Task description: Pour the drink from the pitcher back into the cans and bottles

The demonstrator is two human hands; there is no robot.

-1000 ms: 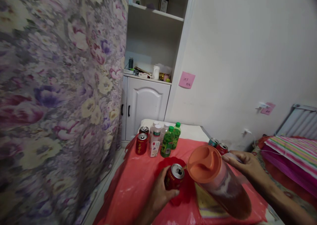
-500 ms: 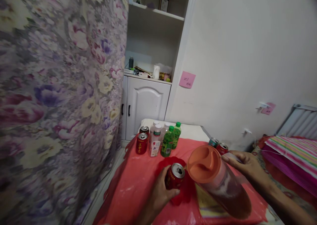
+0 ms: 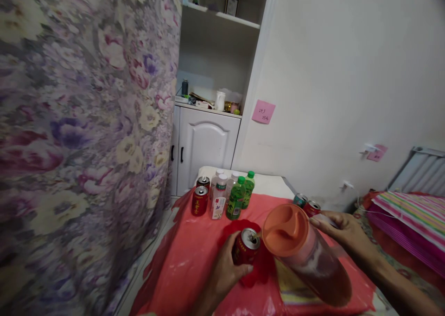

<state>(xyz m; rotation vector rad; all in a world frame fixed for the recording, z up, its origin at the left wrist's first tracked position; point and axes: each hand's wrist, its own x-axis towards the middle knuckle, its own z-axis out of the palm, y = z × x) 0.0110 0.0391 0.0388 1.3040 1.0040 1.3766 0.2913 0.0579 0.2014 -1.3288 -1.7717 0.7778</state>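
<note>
Above the red dish [image 3: 257, 279] on the table, the person's left hand [image 3: 224, 272] is curled around a red can [image 3: 246, 250], thumb on the near side and fingers wrapped behind. The can stands nearly upright, its opened top facing up; whether its base touches the dish cannot be told, since the hand and can hide it. To the right, the right hand [image 3: 342, 228] is closed on the pale handle [image 3: 327, 220] of a see-through pitcher [image 3: 314, 265], tipped steeply so that its orange lid [image 3: 285, 230] faces the can. Brownish liquid lies along the lower part of the pitcher, and a thin stream runs from the lid's edge to the can's opening. Beneath the pitcher lies a yellowish cloth [image 3: 295, 286], on the glossy red cover [image 3: 187, 260] of the table.

Farther back stand two more cans [image 3: 200, 202], one behind the other, beside a cluster of white-capped clear bottles [image 3: 219, 193] and two green bottles [image 3: 236, 203]. Just beyond the lid and right hand are a teal can [image 3: 299, 199] and another red one [image 3: 312, 208]. Behind the table rises a white cabinet [image 3: 208, 151], with a flowered curtain [image 3: 86, 121] at the left.
</note>
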